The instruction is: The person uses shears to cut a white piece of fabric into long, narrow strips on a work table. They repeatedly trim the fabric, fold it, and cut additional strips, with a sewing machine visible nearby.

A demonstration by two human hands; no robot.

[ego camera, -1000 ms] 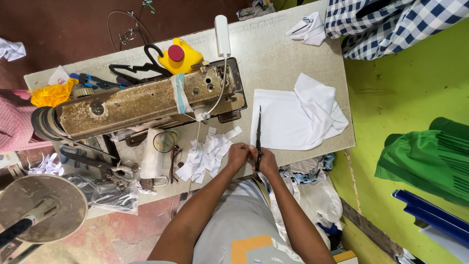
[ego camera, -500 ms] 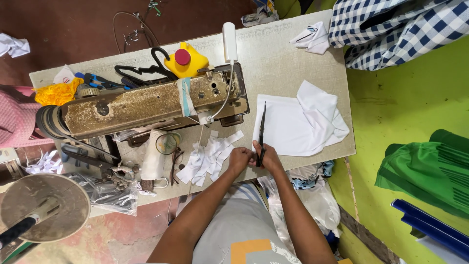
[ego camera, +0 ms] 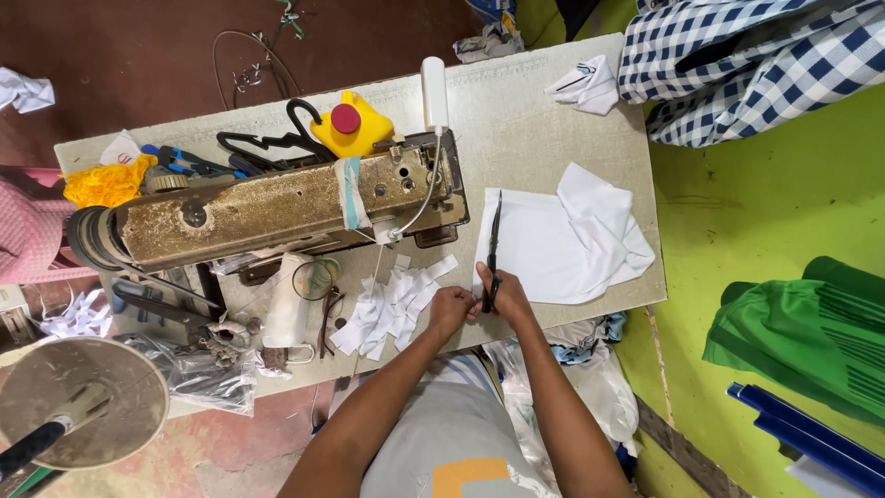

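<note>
Scissors now lie further along the left edge of the white cloth than a second ago, blades pointing away from the person, so the work appears to run up that edge. Right hand grips the handles with fingers closed; left hand pinches something small beside them, what exactly I cannot tell. Cloth lies flat on the table, right of the sewing machine, its far corner folded over. White scraps sit left of the hands.

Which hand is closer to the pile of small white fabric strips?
Left. The left hand sits right beside the strips, just to their right; the right hand is farther right, at the scissors handle.
</note>
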